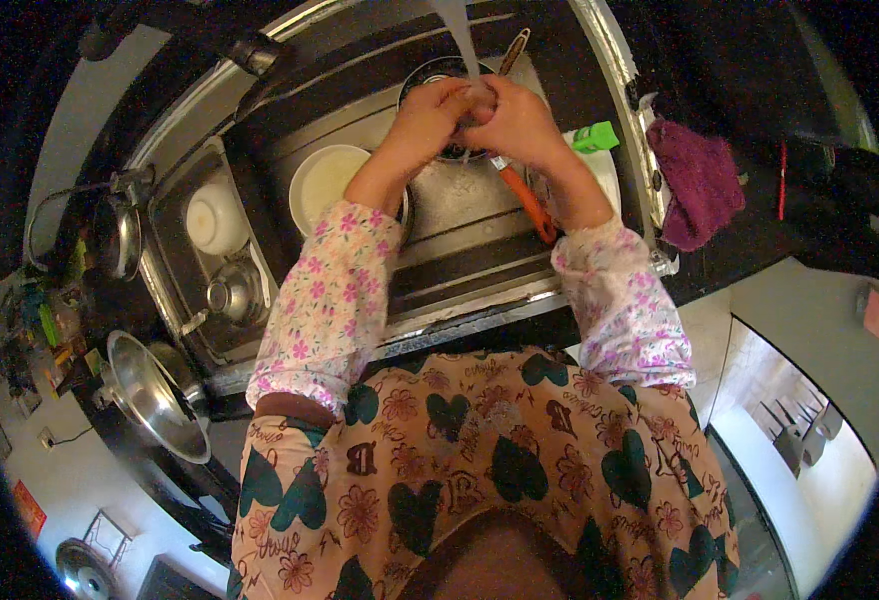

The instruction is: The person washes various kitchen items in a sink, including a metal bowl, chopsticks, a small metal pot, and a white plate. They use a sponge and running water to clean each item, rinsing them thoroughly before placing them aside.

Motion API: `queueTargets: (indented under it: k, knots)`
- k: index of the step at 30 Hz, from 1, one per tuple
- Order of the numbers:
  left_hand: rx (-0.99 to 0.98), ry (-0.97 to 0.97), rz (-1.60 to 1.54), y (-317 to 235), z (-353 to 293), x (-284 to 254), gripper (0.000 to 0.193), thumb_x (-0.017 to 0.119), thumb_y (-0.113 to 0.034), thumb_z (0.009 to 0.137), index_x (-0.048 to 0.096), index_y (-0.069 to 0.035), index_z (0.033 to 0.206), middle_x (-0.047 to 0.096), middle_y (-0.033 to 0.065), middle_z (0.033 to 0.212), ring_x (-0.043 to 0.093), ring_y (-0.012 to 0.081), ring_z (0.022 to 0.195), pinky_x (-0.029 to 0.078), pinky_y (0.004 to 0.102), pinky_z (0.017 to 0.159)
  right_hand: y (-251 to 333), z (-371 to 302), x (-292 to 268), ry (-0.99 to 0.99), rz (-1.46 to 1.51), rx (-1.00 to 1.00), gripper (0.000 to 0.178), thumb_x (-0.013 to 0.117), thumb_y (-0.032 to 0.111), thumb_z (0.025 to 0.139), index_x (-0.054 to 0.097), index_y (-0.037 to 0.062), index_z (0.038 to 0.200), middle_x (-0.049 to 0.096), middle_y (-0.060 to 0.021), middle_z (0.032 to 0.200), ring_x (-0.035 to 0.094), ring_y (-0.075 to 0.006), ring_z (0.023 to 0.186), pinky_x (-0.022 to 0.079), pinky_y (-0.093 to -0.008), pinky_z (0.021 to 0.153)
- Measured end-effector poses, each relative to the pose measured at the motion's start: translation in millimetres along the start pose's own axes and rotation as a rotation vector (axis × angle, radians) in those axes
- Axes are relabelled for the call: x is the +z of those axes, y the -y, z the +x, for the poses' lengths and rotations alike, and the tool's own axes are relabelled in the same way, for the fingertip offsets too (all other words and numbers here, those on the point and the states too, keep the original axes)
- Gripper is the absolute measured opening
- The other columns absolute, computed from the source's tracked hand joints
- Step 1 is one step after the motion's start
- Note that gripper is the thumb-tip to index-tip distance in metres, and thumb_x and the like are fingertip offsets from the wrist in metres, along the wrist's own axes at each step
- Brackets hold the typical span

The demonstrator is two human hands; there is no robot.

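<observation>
Both hands meet under a pale stream of water (459,38), above a dark round pan (416,80) in the large bay of the sink (305,128). The left hand (425,118) and right hand (522,120) press together, fingers bent and close; whether they hold something cannot be told. They hide most of the pan, whose rim shows behind them.

An orange handle (527,203) lies beside the right forearm, partly in its way. A tan handle (516,50) stands out past the pan. The left forearm overlaps a white bowl (322,183). Farther left, a smaller bay holds another white bowl (217,219) and a small metal pot (233,292); a wide metal basin (158,398) sits outside the sink. To the right are a green object (596,137) and, over the sink's edge, a purple cloth (696,185) on the dark desk (760,205).
</observation>
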State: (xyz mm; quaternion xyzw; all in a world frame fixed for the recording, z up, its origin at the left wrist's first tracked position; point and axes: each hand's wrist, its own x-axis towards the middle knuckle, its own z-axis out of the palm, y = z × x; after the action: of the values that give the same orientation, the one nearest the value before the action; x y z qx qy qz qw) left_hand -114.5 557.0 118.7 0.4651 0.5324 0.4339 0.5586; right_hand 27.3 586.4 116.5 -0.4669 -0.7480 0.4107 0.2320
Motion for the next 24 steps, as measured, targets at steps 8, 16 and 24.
queueTargets:
  k: [8, 16, 24]
  knots:
    - [-0.113, -0.384, -0.193, 35.2, -15.3, -6.9, 0.027, 0.059, -0.017, 0.084, 0.055, -0.005, 0.108, 0.061, 0.0036, 0.085, 0.054, 0.0106, 0.071, 0.043, 0.0239, 0.06, 2.8, -28.6, 10.1, 0.309, 0.69, 0.394, 0.053, 0.069, 0.025, 0.072, 0.045, 0.0015, 0.113, 0.061, -0.009, 0.083, 0.06, -0.0165, 0.065, 0.049, -0.029, 0.047]
    - [-0.656, -0.108, -0.946, 82.7, -64.4, 26.0, 0.055, 0.036, -0.055, 0.089, 0.049, -0.007, 0.113, 0.059, 0.0097, 0.104, 0.06, 0.0216, 0.08, 0.049, 0.0321, 0.062, 28.8, -81.4, -0.9, 0.219, -0.47, -0.065, 0.05, 0.067, 0.027, 0.073, 0.049, 0.0013, 0.111, 0.063, -0.013, 0.083, 0.061, -0.0337, 0.073, 0.047, -0.0384, 0.071]
    - [-0.258, 0.156, -0.28, 47.8, -28.1, 56.0, 0.056, 0.072, -0.015, 0.071, 0.046, -0.001, 0.119, 0.059, 0.0099, 0.107, 0.058, 0.0183, 0.094, 0.047, 0.0282, 0.079, -60.5, -26.8, -73.3, -0.425, -0.366, 0.056, 0.038, 0.047, 0.036, 0.087, 0.064, 0.0031, 0.09, 0.063, -0.0155, 0.081, 0.06, -0.0307, 0.076, 0.046, -0.0381, 0.07]
